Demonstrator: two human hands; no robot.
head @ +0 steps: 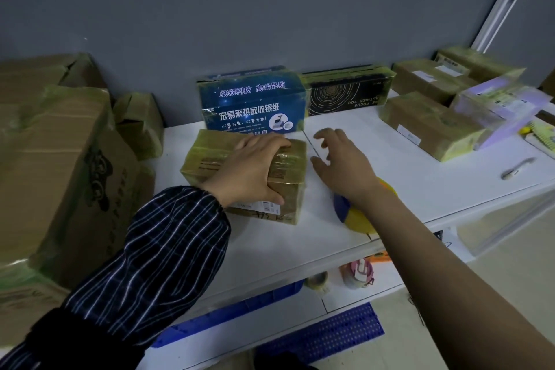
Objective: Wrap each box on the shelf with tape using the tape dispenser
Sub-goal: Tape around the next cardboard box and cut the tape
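The left hand [253,170] gripped the box [210,156], and the right hand [345,164], fingers spread empty, could nudge the tape dispenser [359,218] off the shelf [420,177] edge.

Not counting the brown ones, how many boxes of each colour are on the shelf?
Blue box: 1
Black box: 1
White box: 1
Total: 3
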